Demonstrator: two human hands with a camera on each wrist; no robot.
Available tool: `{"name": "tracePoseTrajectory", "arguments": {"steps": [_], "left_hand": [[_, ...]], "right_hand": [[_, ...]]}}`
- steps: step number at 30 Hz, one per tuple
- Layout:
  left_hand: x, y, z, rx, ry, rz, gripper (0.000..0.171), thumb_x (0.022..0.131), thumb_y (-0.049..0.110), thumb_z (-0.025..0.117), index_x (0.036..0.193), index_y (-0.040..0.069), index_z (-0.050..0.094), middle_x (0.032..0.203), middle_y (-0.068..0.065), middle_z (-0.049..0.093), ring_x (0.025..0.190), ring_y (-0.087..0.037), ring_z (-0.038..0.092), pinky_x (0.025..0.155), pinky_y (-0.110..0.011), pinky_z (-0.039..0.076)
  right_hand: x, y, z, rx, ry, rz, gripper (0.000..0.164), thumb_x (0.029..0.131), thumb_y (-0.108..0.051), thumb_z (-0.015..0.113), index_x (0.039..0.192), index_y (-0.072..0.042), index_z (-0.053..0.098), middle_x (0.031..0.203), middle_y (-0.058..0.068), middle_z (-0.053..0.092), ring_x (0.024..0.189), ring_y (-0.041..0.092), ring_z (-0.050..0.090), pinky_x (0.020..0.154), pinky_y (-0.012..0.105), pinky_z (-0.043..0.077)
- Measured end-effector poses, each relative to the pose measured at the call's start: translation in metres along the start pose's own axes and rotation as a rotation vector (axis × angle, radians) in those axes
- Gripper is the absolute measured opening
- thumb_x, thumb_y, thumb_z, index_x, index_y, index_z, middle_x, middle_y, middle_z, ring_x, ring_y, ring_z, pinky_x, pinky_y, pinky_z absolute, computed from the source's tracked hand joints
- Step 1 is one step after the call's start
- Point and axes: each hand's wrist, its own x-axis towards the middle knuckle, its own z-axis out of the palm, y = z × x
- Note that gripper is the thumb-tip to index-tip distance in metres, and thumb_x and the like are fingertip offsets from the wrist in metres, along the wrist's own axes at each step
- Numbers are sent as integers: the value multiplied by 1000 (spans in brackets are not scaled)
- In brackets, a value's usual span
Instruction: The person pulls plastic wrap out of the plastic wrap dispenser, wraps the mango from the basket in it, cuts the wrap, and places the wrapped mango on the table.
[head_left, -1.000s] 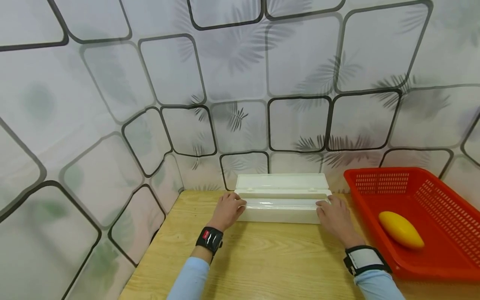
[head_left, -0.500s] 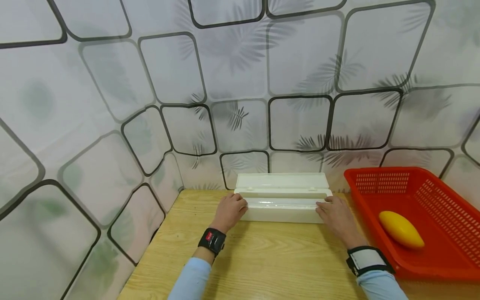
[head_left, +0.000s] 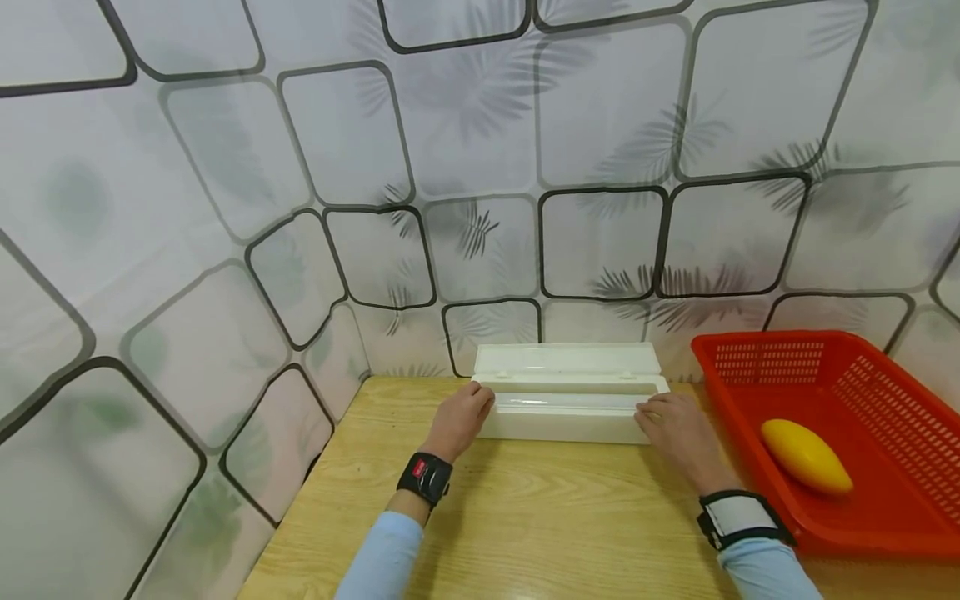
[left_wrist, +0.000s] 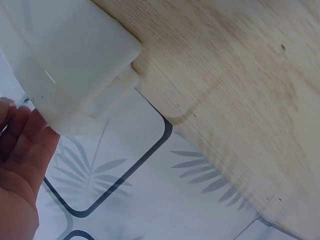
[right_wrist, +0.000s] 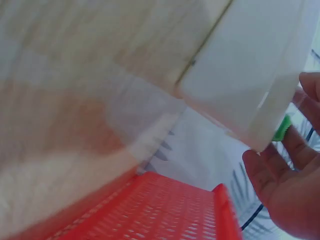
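Note:
A long white cling film dispenser (head_left: pixel 562 428) lies across the table against the wall, its lid (head_left: pixel 566 358) tipped back. Shiny clear film (head_left: pixel 566 400) shows in its trough. My left hand (head_left: pixel 459 419) grips the left end, thumb and fingertips at the upper rim; the left wrist view has the fingers (left_wrist: pixel 37 132) at that end of the white casing (left_wrist: pixel 65 55). At the opposite end my right hand (head_left: pixel 681 433) holds the rim with bent fingers. Between those fingers a small green piece (right_wrist: pixel 282 128) shows in the right wrist view.
On the right stands a red plastic basket (head_left: pixel 750 467) with perforated sides, and a yellow mango-shaped object (head_left: pixel 806 457) lies in it. Patterned sheeting (head_left: pixel 480 167) covers the wall behind and at the left. The wooden table (head_left: pixel 555 525) extends in front of the dispenser.
Both hands stay at the dispenser's ends with only slight shifts of the fingers. The glossy streaks on the film look fainter now. The head view has tilted a little.

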Motion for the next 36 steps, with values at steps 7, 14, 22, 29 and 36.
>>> {"name": "tracePoseTrajectory", "arguments": {"steps": [7, 14, 22, 29, 36], "left_hand": [[1, 0, 1, -4, 45, -13, 5, 90, 12, 58, 90, 8, 61, 77, -5, 54, 55, -12, 46, 45, -28, 47], [4, 0, 3, -17, 25, -49, 5, 91, 13, 56, 92, 10, 61, 75, -4, 53, 54, -12, 45, 44, -29, 46], [10, 1, 2, -15, -5, -90, 5, 94, 14, 52, 93, 9, 55, 69, -5, 52, 49, -13, 43, 40, -29, 41], [14, 1, 1, 20, 31, -71, 6, 91, 10, 54, 91, 7, 49, 55, -3, 47, 41, -12, 40, 33, -28, 36], [16, 0, 4, 27, 21, -87, 7, 92, 9, 51, 92, 4, 46, 51, -1, 46, 37, -9, 39, 31, -25, 35]], "right_hand": [[7, -4, 2, 6, -11, 83, 17, 81, -17, 65, 81, -2, 72, 87, 21, 67, 85, 38, 54, 79, 55, 45], [13, -3, 4, 7, 50, 69, 11, 81, -9, 63, 76, -1, 69, 77, 20, 66, 73, 36, 54, 67, 53, 47], [18, -3, 7, -69, 133, -8, 6, 81, -4, 62, 78, 2, 61, 75, 20, 60, 70, 37, 53, 63, 52, 49], [22, -6, 6, -96, 205, -50, 6, 78, -3, 65, 77, 2, 62, 73, 22, 54, 67, 38, 47, 57, 50, 45], [21, -8, 5, -93, 133, 140, 9, 85, -13, 62, 86, -4, 64, 60, 14, 57, 48, 30, 47, 33, 38, 38]]}}
